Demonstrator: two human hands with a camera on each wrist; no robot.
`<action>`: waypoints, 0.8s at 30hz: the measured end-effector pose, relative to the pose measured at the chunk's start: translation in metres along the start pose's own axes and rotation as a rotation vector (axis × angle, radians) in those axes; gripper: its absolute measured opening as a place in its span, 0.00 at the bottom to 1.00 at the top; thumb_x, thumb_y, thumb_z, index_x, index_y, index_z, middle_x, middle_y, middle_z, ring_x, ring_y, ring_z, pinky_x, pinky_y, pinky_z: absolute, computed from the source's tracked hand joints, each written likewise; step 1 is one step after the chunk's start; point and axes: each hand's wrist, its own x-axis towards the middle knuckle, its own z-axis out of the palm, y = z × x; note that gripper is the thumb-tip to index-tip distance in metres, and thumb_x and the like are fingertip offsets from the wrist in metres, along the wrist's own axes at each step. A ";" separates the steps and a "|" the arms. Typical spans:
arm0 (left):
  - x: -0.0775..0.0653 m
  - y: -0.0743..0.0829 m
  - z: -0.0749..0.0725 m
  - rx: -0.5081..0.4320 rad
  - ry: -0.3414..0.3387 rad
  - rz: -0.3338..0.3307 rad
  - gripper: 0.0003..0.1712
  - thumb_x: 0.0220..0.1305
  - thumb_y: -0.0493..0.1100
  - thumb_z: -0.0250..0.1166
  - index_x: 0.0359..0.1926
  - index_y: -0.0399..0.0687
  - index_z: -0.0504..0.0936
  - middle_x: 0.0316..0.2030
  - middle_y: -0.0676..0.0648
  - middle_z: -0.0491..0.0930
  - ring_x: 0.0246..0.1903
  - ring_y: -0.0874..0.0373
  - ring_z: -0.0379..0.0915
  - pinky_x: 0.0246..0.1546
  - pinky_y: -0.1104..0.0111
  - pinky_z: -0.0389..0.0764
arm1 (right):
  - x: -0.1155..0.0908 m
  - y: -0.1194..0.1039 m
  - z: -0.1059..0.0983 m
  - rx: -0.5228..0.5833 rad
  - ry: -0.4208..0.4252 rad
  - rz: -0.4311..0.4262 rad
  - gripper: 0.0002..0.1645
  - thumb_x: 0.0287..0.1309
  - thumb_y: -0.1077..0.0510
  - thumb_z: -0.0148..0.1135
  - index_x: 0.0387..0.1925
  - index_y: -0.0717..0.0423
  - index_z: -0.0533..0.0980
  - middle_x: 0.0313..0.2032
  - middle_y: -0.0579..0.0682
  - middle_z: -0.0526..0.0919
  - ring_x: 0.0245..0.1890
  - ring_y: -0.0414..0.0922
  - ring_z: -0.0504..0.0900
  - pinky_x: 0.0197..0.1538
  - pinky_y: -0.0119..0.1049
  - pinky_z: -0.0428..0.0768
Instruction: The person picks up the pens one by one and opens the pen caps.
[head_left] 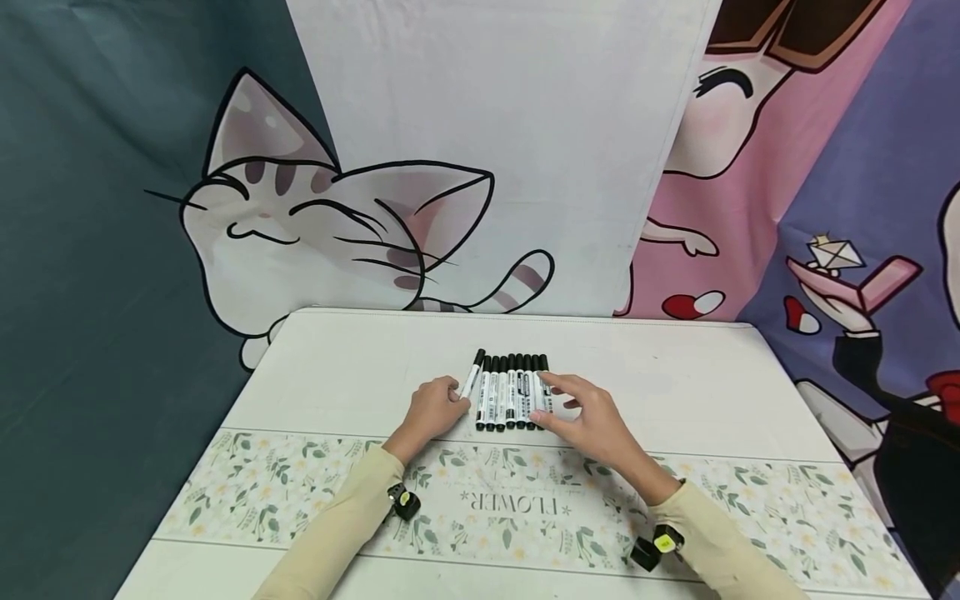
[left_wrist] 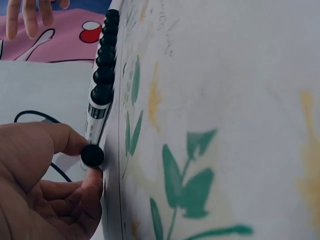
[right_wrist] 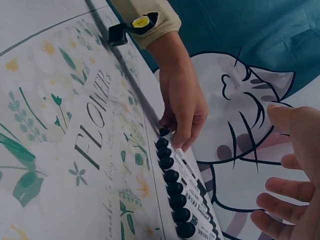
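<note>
Several white markers with black caps (head_left: 512, 392) lie side by side in a row on the table. At the row's left end, my left hand (head_left: 437, 408) pinches one more marker (head_left: 472, 377) near its lower end, between thumb and fingers. That marker leans at a slant, its cap a little farther out than the others. The left wrist view shows its round black end (left_wrist: 92, 156) between the fingertips. My right hand (head_left: 592, 417) is by the row's right end, thumb and fingers spread around it. In the right wrist view these fingers (right_wrist: 280, 205) are apart, gripping nothing.
A white table (head_left: 360, 350) carries a flowered band (head_left: 300, 483) printed with the word FLOWER, in front of the markers. Behind the table hang cloths with a cartoon cat (head_left: 300, 225) and cartoon figures. Each wrist wears a small black device (head_left: 405, 503).
</note>
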 end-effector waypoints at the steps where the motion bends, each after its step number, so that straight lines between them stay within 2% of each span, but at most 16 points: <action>1: 0.000 -0.001 -0.001 -0.011 0.003 -0.011 0.24 0.61 0.43 0.68 0.54 0.32 0.84 0.31 0.49 0.87 0.36 0.53 0.84 0.44 0.54 0.84 | 0.000 0.000 0.000 0.001 -0.002 0.000 0.39 0.60 0.42 0.74 0.69 0.51 0.74 0.63 0.53 0.80 0.54 0.50 0.83 0.49 0.46 0.85; 4: 0.000 -0.004 -0.005 -0.044 -0.003 -0.024 0.19 0.62 0.42 0.67 0.51 0.34 0.86 0.31 0.50 0.86 0.33 0.55 0.82 0.40 0.58 0.83 | 0.002 0.000 -0.002 0.006 -0.005 -0.001 0.39 0.59 0.43 0.74 0.69 0.50 0.74 0.63 0.53 0.80 0.54 0.51 0.83 0.48 0.47 0.85; 7: -0.001 -0.005 -0.011 -0.090 -0.027 -0.023 0.14 0.64 0.40 0.65 0.48 0.38 0.87 0.29 0.51 0.83 0.28 0.59 0.75 0.33 0.64 0.78 | 0.003 0.001 -0.004 0.009 -0.003 -0.015 0.39 0.59 0.44 0.74 0.69 0.50 0.74 0.63 0.54 0.80 0.54 0.54 0.84 0.47 0.48 0.85; 9: -0.002 -0.006 -0.014 -0.127 -0.039 -0.019 0.13 0.65 0.39 0.64 0.47 0.41 0.88 0.30 0.52 0.83 0.27 0.59 0.73 0.32 0.66 0.74 | 0.004 0.001 -0.005 0.010 -0.001 -0.025 0.38 0.59 0.45 0.74 0.69 0.50 0.74 0.62 0.54 0.80 0.54 0.56 0.83 0.47 0.48 0.85; 16: -0.007 -0.007 -0.023 -0.257 -0.044 -0.029 0.18 0.68 0.42 0.64 0.56 0.43 0.85 0.40 0.50 0.86 0.35 0.60 0.81 0.38 0.63 0.81 | 0.004 -0.003 -0.012 0.002 0.018 -0.046 0.38 0.58 0.46 0.76 0.69 0.47 0.75 0.62 0.51 0.81 0.53 0.51 0.84 0.47 0.45 0.85; 20: -0.009 -0.004 -0.030 -0.308 -0.033 0.017 0.18 0.69 0.41 0.66 0.57 0.44 0.84 0.40 0.51 0.86 0.37 0.60 0.80 0.38 0.65 0.81 | 0.004 -0.008 -0.020 0.002 0.028 -0.046 0.38 0.58 0.47 0.76 0.69 0.47 0.75 0.62 0.51 0.81 0.54 0.49 0.83 0.47 0.45 0.85; 24: -0.013 0.000 -0.037 -0.326 -0.019 0.098 0.17 0.69 0.41 0.68 0.57 0.46 0.85 0.40 0.51 0.87 0.38 0.58 0.78 0.34 0.66 0.80 | 0.006 -0.013 -0.029 0.000 0.033 -0.048 0.39 0.59 0.48 0.76 0.70 0.48 0.74 0.62 0.52 0.81 0.54 0.50 0.83 0.48 0.47 0.85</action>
